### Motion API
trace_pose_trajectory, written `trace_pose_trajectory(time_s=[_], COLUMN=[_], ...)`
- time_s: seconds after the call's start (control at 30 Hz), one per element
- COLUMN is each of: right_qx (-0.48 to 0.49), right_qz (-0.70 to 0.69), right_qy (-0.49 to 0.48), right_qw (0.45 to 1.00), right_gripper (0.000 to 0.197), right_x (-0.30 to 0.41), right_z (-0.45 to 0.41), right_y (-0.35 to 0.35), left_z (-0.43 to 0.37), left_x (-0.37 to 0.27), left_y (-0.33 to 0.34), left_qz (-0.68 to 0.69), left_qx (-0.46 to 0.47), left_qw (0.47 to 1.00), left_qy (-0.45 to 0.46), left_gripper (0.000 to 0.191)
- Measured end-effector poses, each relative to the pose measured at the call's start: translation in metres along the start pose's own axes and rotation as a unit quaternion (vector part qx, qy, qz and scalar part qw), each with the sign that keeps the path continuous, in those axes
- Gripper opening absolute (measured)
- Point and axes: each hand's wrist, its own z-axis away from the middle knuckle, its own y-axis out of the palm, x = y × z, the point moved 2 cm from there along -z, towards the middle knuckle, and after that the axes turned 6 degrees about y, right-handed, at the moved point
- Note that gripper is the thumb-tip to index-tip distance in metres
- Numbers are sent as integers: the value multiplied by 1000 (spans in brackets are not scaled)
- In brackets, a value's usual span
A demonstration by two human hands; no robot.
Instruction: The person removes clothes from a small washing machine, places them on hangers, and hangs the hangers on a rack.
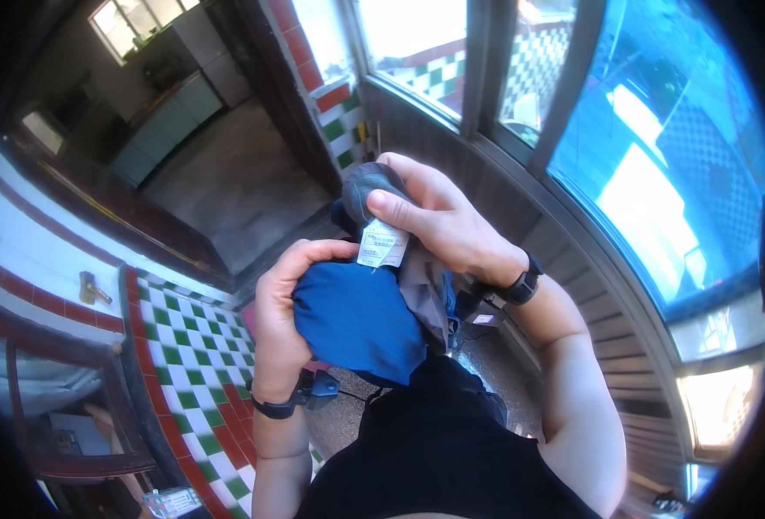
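Both my hands hold up a bunched cloth item, with a blue fabric part (pixel 363 318) below and a grey fabric part (pixel 373 185) above. A white label (pixel 382 244) with writing hangs from it between my hands. My left hand (pixel 285 305) grips the blue part along its left side, thumb side up near the label. My right hand (pixel 431 211) pinches the grey part, its thumb pressed just above the label. More greyish cloth (pixel 425 292) hangs down under my right hand. Each wrist wears a black band.
A doorway (pixel 246 188) opens to a room with a cabinet at upper left. A green-and-white tiled wall (pixel 188 350) runs along the left, with a wooden-framed window (pixel 64 402). Metal-framed windows (pixel 415 71) curve along the right above ribbed panelling. A pinkish object is partly hidden behind my left hand.
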Motion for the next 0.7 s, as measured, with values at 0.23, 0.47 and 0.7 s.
trace_pose_trajectory(time_s=[0.23,0.47,0.7], right_qx=[71,115,89], right_qz=[9,39,16], right_qy=[24,8,-17], right_qw=[997,993,996], right_gripper=[26,24,23], right_x=[-41,-80,-106], right_z=[-156,-293,-413], right_y=[26,81,121], left_z=[-65,-112,-179], left_x=[37,69,90], left_y=[-108,-241,-365], left_qz=[-59,-71,-60], left_qx=[-65,-69,-32], left_qw=[996,995,995], left_qy=[16,32,67], left_gripper=[21,20,22])
